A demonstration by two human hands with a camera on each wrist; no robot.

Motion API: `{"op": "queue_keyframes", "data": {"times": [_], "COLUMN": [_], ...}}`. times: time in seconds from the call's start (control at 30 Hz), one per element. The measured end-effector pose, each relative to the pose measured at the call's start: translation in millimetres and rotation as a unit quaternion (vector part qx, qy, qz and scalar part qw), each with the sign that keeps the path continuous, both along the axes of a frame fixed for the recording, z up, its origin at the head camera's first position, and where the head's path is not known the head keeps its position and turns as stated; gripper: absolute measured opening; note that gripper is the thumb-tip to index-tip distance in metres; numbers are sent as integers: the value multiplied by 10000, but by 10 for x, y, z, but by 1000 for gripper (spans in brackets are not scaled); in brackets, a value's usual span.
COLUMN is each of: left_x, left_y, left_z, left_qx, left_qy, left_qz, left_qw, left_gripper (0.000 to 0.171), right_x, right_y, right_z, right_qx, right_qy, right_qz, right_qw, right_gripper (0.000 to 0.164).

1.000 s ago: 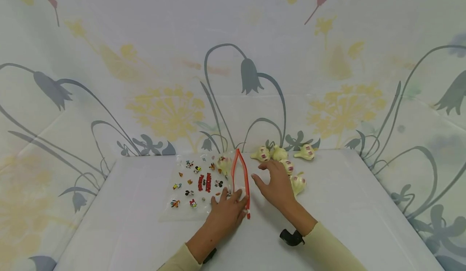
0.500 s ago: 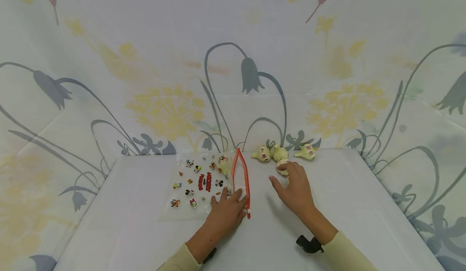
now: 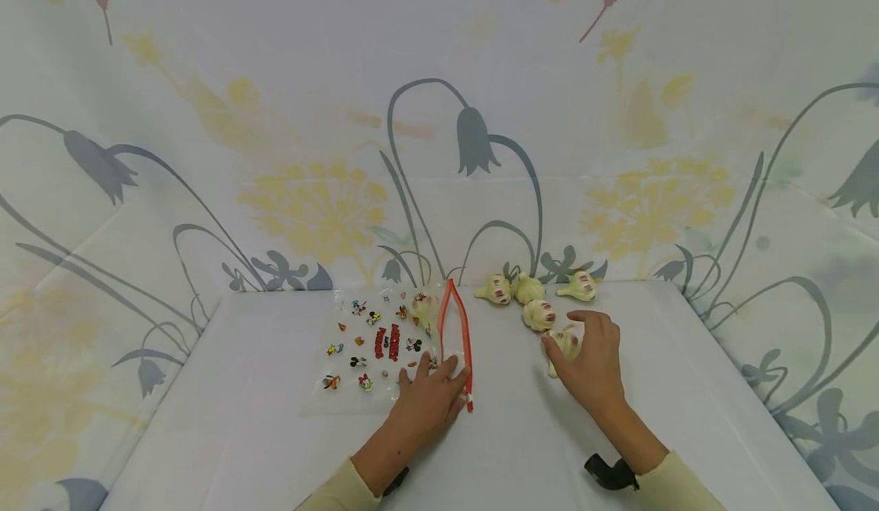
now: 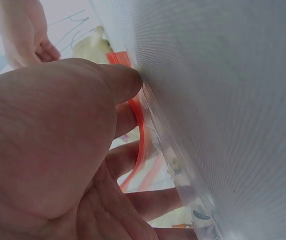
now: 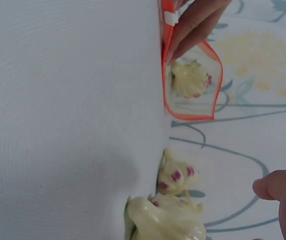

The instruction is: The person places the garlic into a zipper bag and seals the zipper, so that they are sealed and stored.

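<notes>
A clear zip bag (image 3: 353, 404) with a red zip edge and cartoon prints lies flat left of centre, its mouth gaping to the right. One garlic bulb (image 5: 190, 80) is inside it, seen through the mouth in the right wrist view. My left hand (image 3: 427, 400) rests on the bag beside the mouth, fingers spread; in the left wrist view the thumb is close to the tabletop by the red edge. My right hand (image 3: 592, 358) hovers at the front garlic bulb (image 3: 565, 341), thumb and fingers apart on either side of it and partly covering it.
Several more garlic bulbs lie behind: one at the left (image 3: 496, 289), one beside it, one nearer (image 3: 539, 315) and one far right (image 3: 579, 286). Floral cloth (image 3: 439, 152) hangs behind the white table (image 3: 275, 328). A white slider (image 5: 171, 18) sits on the zip.
My right hand has moved right and nearer, from beside the bag's mouth, past the middle bulb, to the front bulb. The left hand and the bag have stayed still.
</notes>
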State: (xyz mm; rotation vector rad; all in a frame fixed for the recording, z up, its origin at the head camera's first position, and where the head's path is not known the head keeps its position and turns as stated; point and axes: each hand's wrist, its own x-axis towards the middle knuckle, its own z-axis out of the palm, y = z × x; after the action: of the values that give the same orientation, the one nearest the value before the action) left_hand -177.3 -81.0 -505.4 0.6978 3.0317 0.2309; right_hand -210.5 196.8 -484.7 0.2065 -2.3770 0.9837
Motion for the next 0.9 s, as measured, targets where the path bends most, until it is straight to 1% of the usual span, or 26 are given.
{"op": "queue_keyframes", "data": {"times": [0.17,0.27,0.37,0.5,0.6,0.67,0.8,0.9], "left_x": [14,19,17,9,7,8,7,4], "left_y": [-7,-11,-12,-4,-3,-4,-9,-9], "left_z": [11,15,22,37,46,49,53,52], "left_qx": [-22,2,27,40,31,30,29,37], "left_qy": [-37,-61,-12,-34,-127,-168,-198,-190], "left_qz": [-11,-11,-30,-51,-25,-17,-14,-10], "left_qw": [10000,10000,10000,10000,9999,9999,9998,9998], "left_gripper": [47,46,46,47,47,47,47,47], "right_x": [0,-9,-29,-55,-71,-82,-99,-103], "right_y": [64,90,114,156,183,195,214,226], "right_z": [-32,-57,-71,-88,-109,-124,-148,-160], "right_qx": [-122,-196,-241,-372,-511,-556,-499,-436], "right_qy": [-283,-506,-772,-1298,-1763,-1992,-2195,-2259], "right_qz": [-182,-238,-289,-311,-247,-214,-246,-280], "right_qw": [9994,9982,9963,9904,9827,9782,9740,9728], "right_gripper": [57,60,63,70,77,81,85,84]}}
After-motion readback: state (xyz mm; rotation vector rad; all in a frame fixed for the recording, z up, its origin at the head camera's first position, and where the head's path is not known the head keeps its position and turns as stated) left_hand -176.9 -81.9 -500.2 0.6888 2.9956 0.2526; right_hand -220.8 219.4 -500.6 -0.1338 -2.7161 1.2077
